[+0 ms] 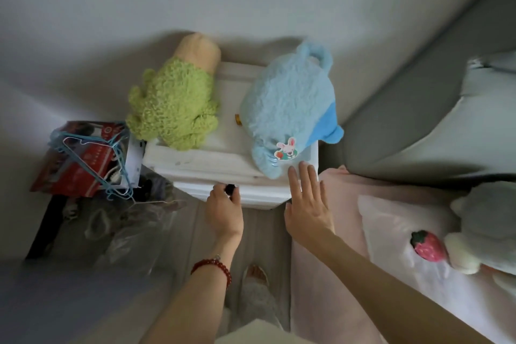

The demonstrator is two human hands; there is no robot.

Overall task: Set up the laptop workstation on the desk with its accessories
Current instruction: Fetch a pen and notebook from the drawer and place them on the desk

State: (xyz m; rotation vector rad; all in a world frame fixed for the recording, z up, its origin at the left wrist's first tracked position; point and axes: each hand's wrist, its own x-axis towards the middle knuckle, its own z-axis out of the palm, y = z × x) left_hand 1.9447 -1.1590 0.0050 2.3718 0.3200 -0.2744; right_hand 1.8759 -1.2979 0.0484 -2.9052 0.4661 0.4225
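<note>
Down on the floor at the far left, a red box [81, 160] lies tilted with blue wire hangers [111, 165] across it, above crumpled clear plastic bags [122, 229]. Just right of it stands a white nightstand [206, 165]; a green plush toy [176, 103] lies on its left half and a blue plush toy [287, 109] with a rabbit sticker [286, 149] on its right half. The left hand [224, 211], a red bead bracelet [213, 267] at its wrist, reaches the nightstand's front, its fingers [220, 190] curled round a small dark knob [230, 188]. The right hand [308, 209] rests flat at the nightstand's front right corner, fingers straight and slightly spread, tips touching the top beside the blue toy and holding nothing. Further right lies a bed with pink sheets [343, 204], a pillow [391, 232] bearing a strawberry toy [427, 244], and a pale plush [483, 229]. No laptop or accessory shows anywhere in view.
</note>
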